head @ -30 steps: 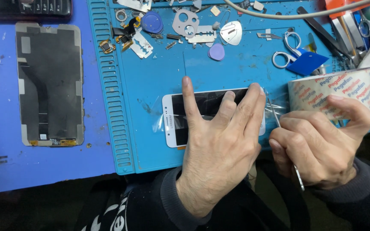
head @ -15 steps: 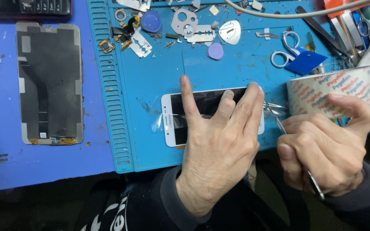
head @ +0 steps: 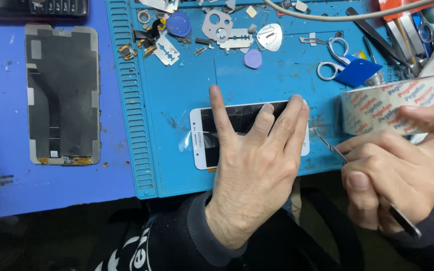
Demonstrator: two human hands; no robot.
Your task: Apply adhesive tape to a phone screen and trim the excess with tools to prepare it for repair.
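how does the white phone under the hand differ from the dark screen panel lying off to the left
The white phone lies crosswise on the teal mat, pinned by the left hand; the dark screen panel lies lengthwise on the blue table, untouched. The phone has a white frame; the panel shows a dark back with a silvery edge. Both lie flat.

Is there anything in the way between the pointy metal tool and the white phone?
Nothing visible is. The thin metal blade tool in the right hand points at the right end of the white flat phone; only bare blue rubber mat lies between. The left hand presses on the phone, beside that path.
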